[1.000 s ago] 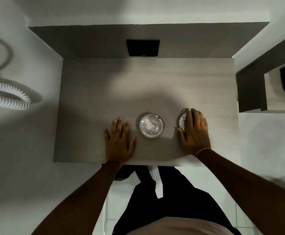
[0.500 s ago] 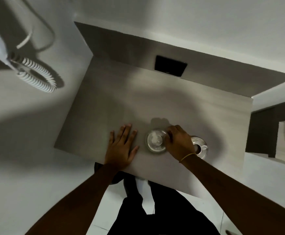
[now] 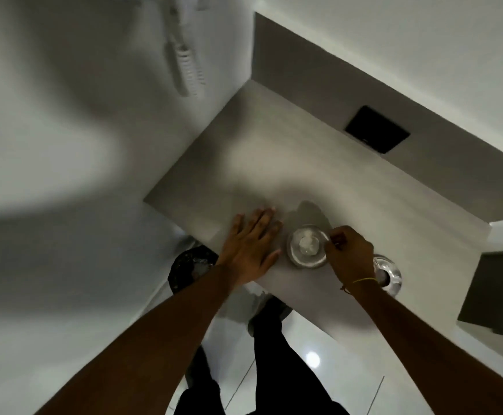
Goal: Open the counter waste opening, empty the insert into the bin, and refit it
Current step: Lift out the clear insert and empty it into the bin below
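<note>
1. We see our left hand [image 3: 251, 250] pressed flat on the grey desk [image 3: 319, 163], fingers spread, its grip released and holding nothing.
2. Just beside it to the right sits the round metal insert [image 3: 306, 246] in the counter waste opening, near the desk's front edge, with something pale lying in its middle.
3. Our right hand [image 3: 350, 254] is at the insert's right rim, fingers curled and pinched together there; we cannot tell whether its grip has actually caught the rim.
4. A thin yellow band [image 3: 361, 281] circles the right wrist.
5. Beyond that hand a shiny metal lid [image 3: 389, 275] lies on the desk, partly hidden by the wrist.
6. Below the desk's front edge, under our left forearm, a dark bin [image 3: 189, 269] stands on the floor.
7. A black square plate [image 3: 377, 133] is set in the panel behind the desk.
</note>
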`<state>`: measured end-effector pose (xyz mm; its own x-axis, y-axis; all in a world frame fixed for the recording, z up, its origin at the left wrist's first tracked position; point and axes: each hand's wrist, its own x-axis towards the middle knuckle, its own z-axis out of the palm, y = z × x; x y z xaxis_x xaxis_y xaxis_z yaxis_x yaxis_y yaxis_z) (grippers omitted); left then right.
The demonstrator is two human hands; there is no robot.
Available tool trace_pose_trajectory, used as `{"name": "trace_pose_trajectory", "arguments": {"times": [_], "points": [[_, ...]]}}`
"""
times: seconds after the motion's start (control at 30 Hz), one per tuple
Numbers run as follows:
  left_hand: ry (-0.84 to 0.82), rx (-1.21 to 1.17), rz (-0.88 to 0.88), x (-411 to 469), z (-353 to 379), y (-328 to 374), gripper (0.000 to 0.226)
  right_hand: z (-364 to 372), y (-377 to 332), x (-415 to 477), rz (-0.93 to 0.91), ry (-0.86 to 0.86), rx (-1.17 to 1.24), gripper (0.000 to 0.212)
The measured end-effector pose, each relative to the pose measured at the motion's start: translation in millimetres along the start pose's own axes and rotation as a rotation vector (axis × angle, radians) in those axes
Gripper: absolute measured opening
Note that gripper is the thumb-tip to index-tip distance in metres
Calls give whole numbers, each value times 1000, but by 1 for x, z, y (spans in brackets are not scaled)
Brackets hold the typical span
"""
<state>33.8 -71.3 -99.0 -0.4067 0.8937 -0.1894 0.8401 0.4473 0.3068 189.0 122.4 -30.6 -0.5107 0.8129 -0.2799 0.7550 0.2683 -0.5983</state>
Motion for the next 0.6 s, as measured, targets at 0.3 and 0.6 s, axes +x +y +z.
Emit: {"name": "trace_pose_trajectory", "arguments": {"times": [0.3, 0.6], "points": [[107, -216, -344, -198, 38, -47, 80, 68, -67, -125, -92, 28, 236, 29], [-19, -318, -485, -346, 185, -116, 83, 291, -37, -181, -366, -161, 113, 61]]}}
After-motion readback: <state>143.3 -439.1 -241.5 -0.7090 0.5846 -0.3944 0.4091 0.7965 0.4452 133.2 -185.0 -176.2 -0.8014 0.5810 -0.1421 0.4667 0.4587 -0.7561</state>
